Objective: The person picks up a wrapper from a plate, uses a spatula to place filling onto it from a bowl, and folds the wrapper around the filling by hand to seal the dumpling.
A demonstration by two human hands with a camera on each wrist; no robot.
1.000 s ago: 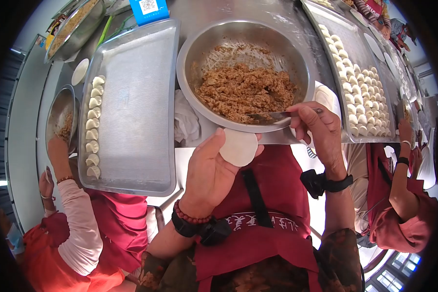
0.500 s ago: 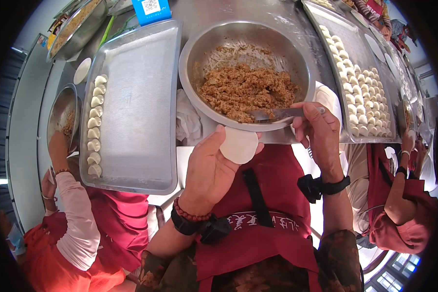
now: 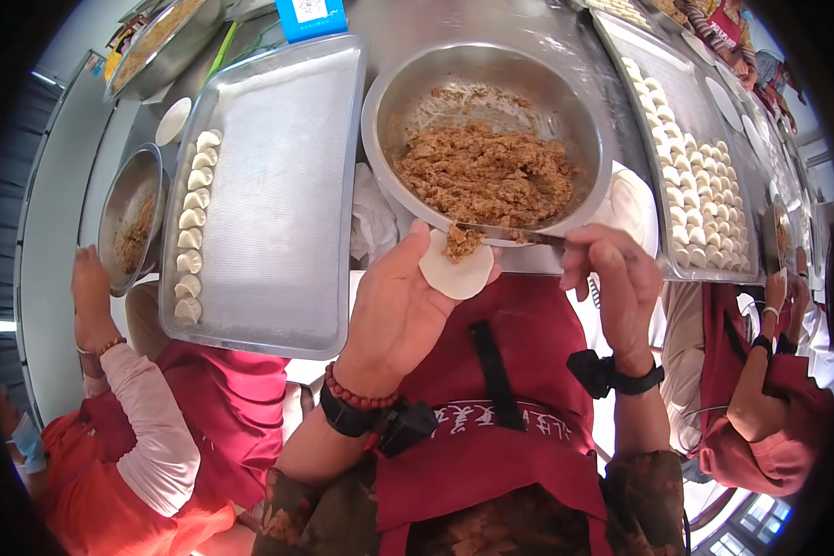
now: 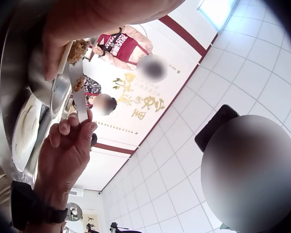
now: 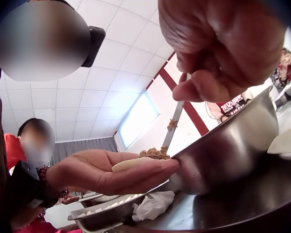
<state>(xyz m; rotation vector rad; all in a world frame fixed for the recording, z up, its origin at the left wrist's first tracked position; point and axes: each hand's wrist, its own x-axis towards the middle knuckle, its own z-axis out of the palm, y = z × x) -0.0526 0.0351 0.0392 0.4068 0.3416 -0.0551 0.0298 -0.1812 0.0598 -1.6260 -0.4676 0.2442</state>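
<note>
My left hand (image 3: 394,310) is palm up beside the near rim of a steel bowl (image 3: 377,153). A round dough wrapper (image 3: 456,276) lies on its fingers, which look straight in the right wrist view, with the thumb at the edge. Brown filling (image 3: 461,243) sits on the wrapper's far part. My right hand (image 3: 618,278) grips a flat metal blade (image 4: 81,104), whose tip is at the filling; bits of filling cling to it. More brown filling (image 3: 486,176) is heaped inside the bowl.
A tray (image 3: 278,199) at the left carries a column of folded dumplings (image 3: 195,199); another tray (image 3: 641,46) at the right has many dumplings. White cloth (image 3: 371,218) lies between left tray and bowl. People stand at both sides, one near a smaller bowl (image 3: 111,222).
The blade has come out of the bowl to the wrapper, where a lump of filling now lies. The trays and bowl have shifted rightward in the head view.
</note>
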